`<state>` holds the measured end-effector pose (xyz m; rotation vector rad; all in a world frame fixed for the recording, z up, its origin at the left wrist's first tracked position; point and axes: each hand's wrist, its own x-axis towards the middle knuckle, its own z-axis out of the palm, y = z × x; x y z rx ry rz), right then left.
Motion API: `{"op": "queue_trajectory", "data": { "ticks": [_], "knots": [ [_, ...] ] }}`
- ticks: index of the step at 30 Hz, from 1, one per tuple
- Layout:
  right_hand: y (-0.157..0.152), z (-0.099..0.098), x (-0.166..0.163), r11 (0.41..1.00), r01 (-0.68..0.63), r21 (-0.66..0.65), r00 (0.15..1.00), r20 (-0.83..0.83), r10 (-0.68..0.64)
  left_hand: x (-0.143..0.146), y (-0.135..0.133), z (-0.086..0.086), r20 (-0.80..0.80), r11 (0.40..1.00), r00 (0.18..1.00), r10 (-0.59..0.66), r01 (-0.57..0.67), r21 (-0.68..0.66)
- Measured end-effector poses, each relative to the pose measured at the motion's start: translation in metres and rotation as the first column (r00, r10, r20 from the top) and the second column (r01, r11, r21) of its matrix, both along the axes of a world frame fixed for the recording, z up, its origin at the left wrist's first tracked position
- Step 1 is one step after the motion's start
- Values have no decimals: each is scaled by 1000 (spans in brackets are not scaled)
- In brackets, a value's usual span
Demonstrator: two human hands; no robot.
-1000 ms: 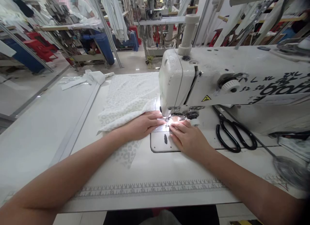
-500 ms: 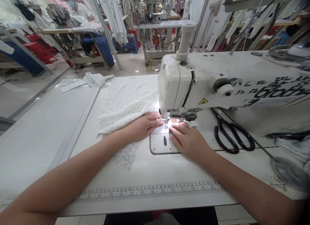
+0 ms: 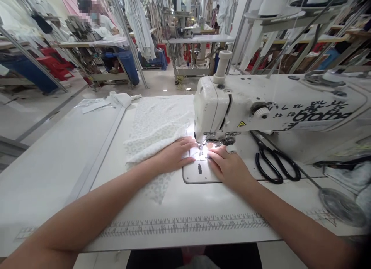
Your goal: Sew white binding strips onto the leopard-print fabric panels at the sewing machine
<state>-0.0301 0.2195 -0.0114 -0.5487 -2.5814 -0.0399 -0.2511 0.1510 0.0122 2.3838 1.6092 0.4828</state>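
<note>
White patterned cloth (image 3: 156,122) at a Brother sewing machine (image 3: 213,107)

The view had tipped upward, showing more of the aisle ahead, while the hands stayed by the needle. The left hand (image 3: 174,157) lay palm down and flat, fingers loosely together, pressing the soft cloth without gripping it. The right hand (image 3: 227,168) sat just right of the needle with its fingers gently curved on the needle plate (image 3: 199,172); whether it pinched any cloth could not be told. The cloth was thin, with a faint mottled pattern. It ran beneath the left hand, bunched in a soft fold, and spread away toward the far end of the counter (image 3: 179,211).

Right of the right hand, black-handled shears (image 3: 275,166) lay apart from it, leaving a narrow gap. A printed ruler (image 3: 185,224) ran along the counter's near edge, below both hands, with bare counter between. Well ahead of the hands stood a blue container (image 3: 123,64); its contents were hidden.
</note>
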Motion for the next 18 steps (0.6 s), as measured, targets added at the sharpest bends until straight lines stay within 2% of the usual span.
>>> {"op": "queue_trajectory", "data": {
  "ticks": [6, 8, 10, 13, 14, 15, 16, 18],
  "knots": [
    [0, 0, -1, 998, -61, 2, 997, -56, 61, 11, 9, -6, 30, 993, 998, 49, -52, 110],
    [-10, 5, -2, 990, -143, -18, 986, -85, 141, 11, 10, -2, 71, 989, 989, 129, -134, 63],
    [-28, 13, -7, 965, -255, -55, 962, -116, 247, 2, 1, 10, 94, 976, 973, 209, -203, -75],
    [-54, 27, -22, 904, -413, -110, 905, -161, 394, -35, -36, 36, 31, 914, 970, 242, -217, -341],
    [-59, 31, -30, 885, -448, -128, 889, -170, 426, -52, -55, 46, -17, 870, 970, 243, -226, -438],
    [-61, 34, -39, 873, -466, -148, 881, -175, 440, -71, -76, 56, -78, 795, 961, 265, -263, -547],
    [-59, 35, -51, 871, -461, -170, 884, -168, 436, -90, -99, 65, -111, 758, 953, 280, -291, -584],
    [-51, 33, -74, 898, -377, -225, 926, -97, 365, -128, -142, 83, -177, 737, 910, 375, -408, -539]
  ]
}}
